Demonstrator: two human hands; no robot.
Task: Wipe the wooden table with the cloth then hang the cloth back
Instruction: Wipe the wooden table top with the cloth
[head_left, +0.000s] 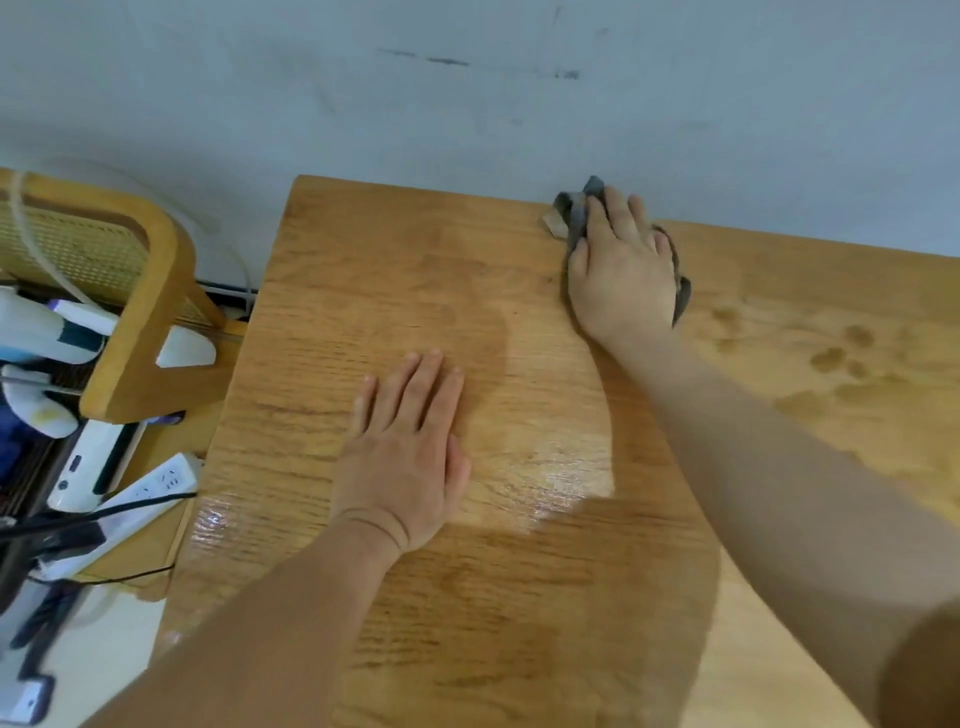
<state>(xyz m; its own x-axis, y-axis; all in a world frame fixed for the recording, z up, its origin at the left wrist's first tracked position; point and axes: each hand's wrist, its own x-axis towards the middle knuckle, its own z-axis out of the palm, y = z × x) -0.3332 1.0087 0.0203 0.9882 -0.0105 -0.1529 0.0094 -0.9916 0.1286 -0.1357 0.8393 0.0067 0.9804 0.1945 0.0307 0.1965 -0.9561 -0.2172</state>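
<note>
Your 2 hands are both lying flat on the wooden tabletop (519, 597). Your left hand (405, 447) is resting palm down near the middle, fingers straight and together, gripping nothing and seemingly bracing you. Your right hand (621, 265) is reaching to the far edge and pressing the grey cloth (574, 213) down with straight fingers; I am seeing nothing curling round it. The cloth is sitting bunched under that palm, right where the tabletop is meeting the wall (467, 104), with crumpled ends poking out past the fingertips and beside the wrist.

Judging by those folds, you are handling something thin, limp and light, probably damp, since a wet sheen is showing on the wood near your left hand. It is likely to drag and bunch rather than glide, so a spread palm is suiting it. Dark blotches (831, 358) are showing further right, apparently not yet wiped. For hanging, pinching a loose corner is looking best, letting the rest fall open; the hanging spot is not in view.
</note>
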